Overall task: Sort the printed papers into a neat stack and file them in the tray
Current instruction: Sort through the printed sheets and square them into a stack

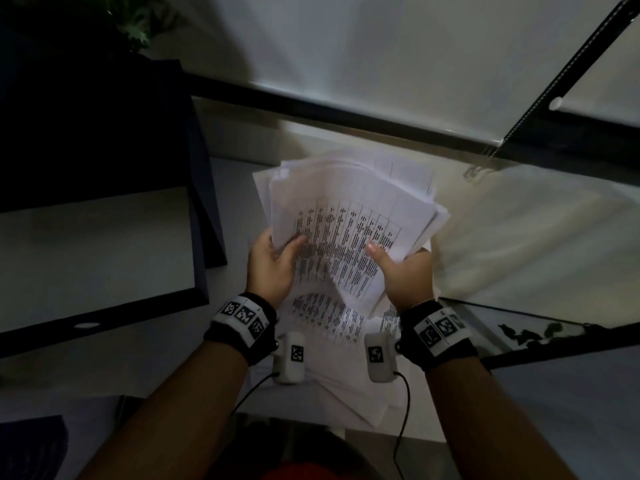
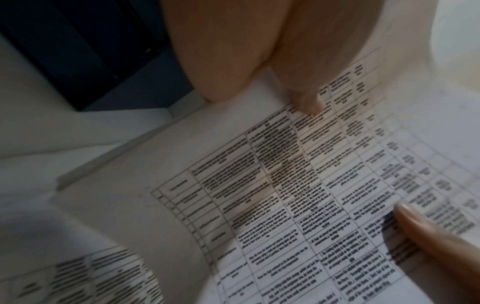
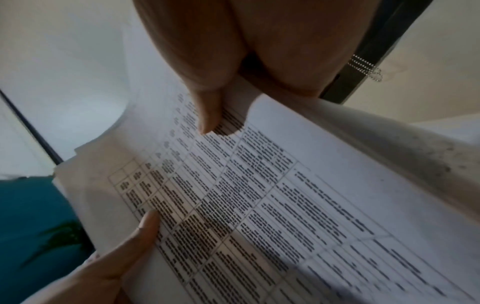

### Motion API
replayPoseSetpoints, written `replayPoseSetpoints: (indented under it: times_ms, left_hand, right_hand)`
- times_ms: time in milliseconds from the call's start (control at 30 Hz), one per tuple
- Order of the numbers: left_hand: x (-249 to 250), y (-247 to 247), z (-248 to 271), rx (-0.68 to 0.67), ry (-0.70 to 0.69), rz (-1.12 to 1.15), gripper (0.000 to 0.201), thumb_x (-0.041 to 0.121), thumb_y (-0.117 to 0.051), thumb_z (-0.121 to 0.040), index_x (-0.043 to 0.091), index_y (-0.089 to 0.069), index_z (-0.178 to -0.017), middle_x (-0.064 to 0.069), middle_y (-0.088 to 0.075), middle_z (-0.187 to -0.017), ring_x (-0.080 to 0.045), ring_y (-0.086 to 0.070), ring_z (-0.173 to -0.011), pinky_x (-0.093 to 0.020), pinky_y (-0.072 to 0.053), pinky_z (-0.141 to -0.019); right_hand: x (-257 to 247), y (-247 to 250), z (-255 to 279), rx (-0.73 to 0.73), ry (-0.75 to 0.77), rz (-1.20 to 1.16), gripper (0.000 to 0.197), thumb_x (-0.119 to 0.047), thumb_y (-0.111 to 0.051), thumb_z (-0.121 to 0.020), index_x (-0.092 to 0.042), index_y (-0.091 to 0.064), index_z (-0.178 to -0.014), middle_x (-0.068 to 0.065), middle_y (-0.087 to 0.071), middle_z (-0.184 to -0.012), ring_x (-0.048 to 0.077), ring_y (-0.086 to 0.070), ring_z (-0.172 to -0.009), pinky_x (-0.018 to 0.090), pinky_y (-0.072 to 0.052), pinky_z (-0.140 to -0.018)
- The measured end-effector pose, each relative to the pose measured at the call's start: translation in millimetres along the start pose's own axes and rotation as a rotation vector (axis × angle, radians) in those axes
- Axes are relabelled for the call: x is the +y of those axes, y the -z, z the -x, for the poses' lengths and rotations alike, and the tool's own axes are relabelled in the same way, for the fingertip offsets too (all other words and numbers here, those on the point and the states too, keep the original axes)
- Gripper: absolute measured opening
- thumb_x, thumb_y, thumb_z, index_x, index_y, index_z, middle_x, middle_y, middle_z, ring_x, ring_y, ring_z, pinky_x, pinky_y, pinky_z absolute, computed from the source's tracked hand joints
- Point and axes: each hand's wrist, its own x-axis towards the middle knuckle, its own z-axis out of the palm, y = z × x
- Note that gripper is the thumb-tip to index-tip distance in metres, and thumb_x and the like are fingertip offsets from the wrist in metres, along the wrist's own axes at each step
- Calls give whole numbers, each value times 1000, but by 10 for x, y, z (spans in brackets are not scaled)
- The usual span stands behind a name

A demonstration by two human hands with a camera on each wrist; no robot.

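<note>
Both hands hold up an uneven, fanned bundle of printed papers with tables of text, above the desk. My left hand grips its lower left edge, thumb on top. My right hand grips the lower right edge the same way. In the left wrist view the left thumb presses on the top sheet; in the right wrist view the right thumb does so on the sheet. More printed sheets lie loose on the desk beneath. A dark tray with a pale inside sits to the left.
A black window frame and a white roller blind with a bead chain run behind the desk. A plant stands at the far left. A glass edge lies right of my right wrist.
</note>
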Motion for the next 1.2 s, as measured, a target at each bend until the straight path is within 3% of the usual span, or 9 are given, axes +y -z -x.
replayPoseSetpoints:
  times_ms: [167, 300, 367, 467, 633, 800, 867, 1033, 1200]
  left_hand:
    - [-72, 92, -9, -7, 11, -1, 27, 12, -76, -86, 17, -69, -112, 4, -76, -106, -7, -73, -100, -30, -60, -89]
    - [-104, 155, -26, -30, 25, -7, 55, 19, -88, -73, 10, -64, -122, -4, -75, -114, -15, -73, -106, -31, -61, -85]
    - [-95, 137, -29, -26, 36, -17, 51, 19, -88, -73, 9, -67, -118, -3, -76, -110, -14, -74, -102, -32, -61, -84]
    - [-101, 130, -23, -19, 59, -23, 43, 20, -89, -71, 12, -74, -111, 0, -79, -104, -13, -76, -97, -33, -61, -85]
    - [-85, 108, -23, -33, 48, -21, 31, 13, -86, -75, 22, -74, -102, 7, -78, -96, -6, -76, -90, -22, -60, -78]
    - [-75, 119, -70, -32, 30, -31, 24, 15, -81, -81, 17, -75, -103, 4, -78, -98, -8, -76, -92, -32, -62, -85]
    - [-38, 115, -89, -6, 21, -6, 28, 19, -83, -79, 13, -75, -106, -1, -78, -101, -13, -76, -96, -35, -62, -86]
    - [-38, 150, -132, -53, 12, -9, 67, 43, -92, -60, 9, -70, -114, -4, -78, -107, -18, -75, -102, -41, -60, -91]
    - [-55, 89, -82, -55, 23, 29, 58, 23, -94, -63, 12, -67, -114, -7, -77, -108, -21, -74, -102, -41, -61, -87]
  right_hand:
    - [-129, 3, 75, -38, -14, 17, 25, -7, -82, -76, -25, -65, -80, -5, -71, -79, -2, -71, -72, 34, -63, -71]
    - [-599, -12, -32, 117, 89, -202, 37, -11, -81, -77, -12, -60, -107, 11, -70, -97, 14, -72, -77, 27, -60, -65]
    - [-895, -66, -138, 179, 192, -248, 34, -19, -80, -79, -15, -58, -104, 7, -66, -80, 17, -63, -63, 26, -53, -56]
    - [-1040, -158, -300, 250, 248, -209, 26, -17, -79, -81, -11, -61, -99, -13, -50, -52, 1, -45, -46, 16, -42, -50]
    - [-779, -91, -331, 314, 123, -276, 22, -13, -64, -88, -20, -57, -108, 6, -65, -77, 18, -63, -66, 31, -53, -62]
    - [-385, 31, -195, 21, 25, -324, 62, -35, -86, -69, -9, -54, -116, 4, -67, -95, 14, -71, -82, 38, -61, -77]
    - [-322, 25, -166, 15, 33, -237, 56, -22, -91, -62, 0, -64, -106, 11, -73, -95, 24, -74, -88, 51, -60, -79]
    - [-178, 91, -162, -123, 31, -139, 58, -4, -89, -64, -11, -60, -113, 9, -69, -104, 25, -70, -99, 47, -61, -80]
    - [-86, 32, -122, -115, -25, -152, 29, -8, -92, -61, -21, -78, -83, 3, -79, -88, 25, -76, -88, 55, -59, -80]
